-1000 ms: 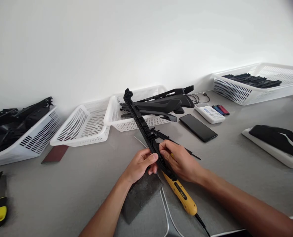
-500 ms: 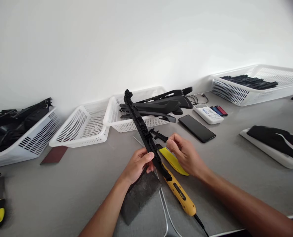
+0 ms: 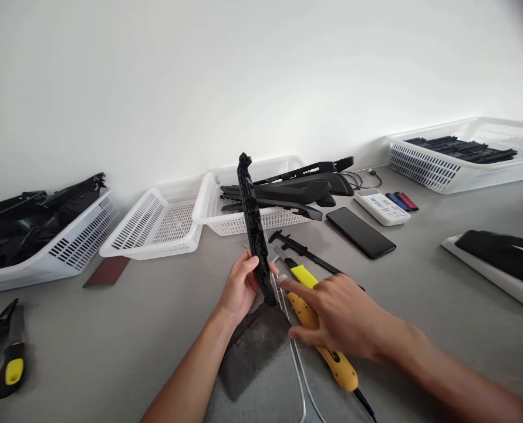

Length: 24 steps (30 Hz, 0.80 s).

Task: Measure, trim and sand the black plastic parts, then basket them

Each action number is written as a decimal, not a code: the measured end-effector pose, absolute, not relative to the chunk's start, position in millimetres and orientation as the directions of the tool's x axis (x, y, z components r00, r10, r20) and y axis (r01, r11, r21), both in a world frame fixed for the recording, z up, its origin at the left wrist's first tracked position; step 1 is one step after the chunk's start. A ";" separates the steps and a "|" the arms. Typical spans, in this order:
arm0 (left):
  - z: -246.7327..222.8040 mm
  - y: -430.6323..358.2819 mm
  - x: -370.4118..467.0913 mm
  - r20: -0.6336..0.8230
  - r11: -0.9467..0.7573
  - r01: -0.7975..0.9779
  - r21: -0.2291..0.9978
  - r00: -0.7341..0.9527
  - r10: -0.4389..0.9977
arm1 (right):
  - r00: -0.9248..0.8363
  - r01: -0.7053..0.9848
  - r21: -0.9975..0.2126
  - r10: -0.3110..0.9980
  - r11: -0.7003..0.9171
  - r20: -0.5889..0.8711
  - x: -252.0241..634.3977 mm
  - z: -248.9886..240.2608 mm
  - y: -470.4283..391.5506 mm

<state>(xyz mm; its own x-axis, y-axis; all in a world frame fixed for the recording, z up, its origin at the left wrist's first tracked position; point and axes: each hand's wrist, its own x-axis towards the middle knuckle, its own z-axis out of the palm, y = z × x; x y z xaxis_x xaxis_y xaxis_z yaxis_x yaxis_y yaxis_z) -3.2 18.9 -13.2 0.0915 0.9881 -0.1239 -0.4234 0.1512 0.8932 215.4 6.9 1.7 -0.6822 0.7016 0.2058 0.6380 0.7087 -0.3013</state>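
Note:
A long, narrow black plastic part with ribs and clips stands nearly upright in my left hand, the thumb and fingers closed around its lower section. My right hand is just right of the part's lower end, index finger and thumb apart, with nothing visible in it. Beneath that hand lies a yellow corded tool, partly covered. Beside it are a knife with a yellow handle and a black caliper. A dark grey rough sheet lies below my left hand.
White baskets line the wall: one with black parts at left, one bare inside, one with long black trims, one with dark strips. A phone, white box and black-and-white object lie right.
My right hand has come down and left, and its closed fingers have spread apart. The black part has turned more upright in my left hand. The caliper now shows more fully.

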 end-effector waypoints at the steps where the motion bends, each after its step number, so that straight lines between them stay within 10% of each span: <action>1: -14.3 19.1 -3.2 -0.123 0.151 -0.426 0.892 0.091 0.988 | -0.693 0.649 -0.264 0.698 0.713 0.180 214.0 2.2 2.3; 5: -15.9 19.9 -4.2 -0.123 0.151 -0.459 0.875 0.090 0.988 | -0.703 0.675 -0.266 0.710 0.688 0.052 207.2 5.9 -6.7; 14: -8.7 21.5 -5.8 -0.102 0.102 -0.499 0.860 0.026 0.994 | -0.495 0.235 -0.969 0.867 0.074 -0.054 217.4 14.1 13.8; 24: -14.5 21.6 -6.4 -0.131 0.145 -0.540 0.829 0.066 0.989 | -0.769 0.023 -0.947 0.599 -0.322 -0.222 215.9 19.5 7.9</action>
<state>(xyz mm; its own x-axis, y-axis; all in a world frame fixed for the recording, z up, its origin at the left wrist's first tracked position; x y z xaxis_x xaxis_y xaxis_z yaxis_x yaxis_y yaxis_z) -6.4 21.6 -14.5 0.0657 0.9893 -0.1306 -0.5400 0.1453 0.8290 215.9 7.9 19.5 -0.7694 0.5988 -0.2222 0.0232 -0.3215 -0.9466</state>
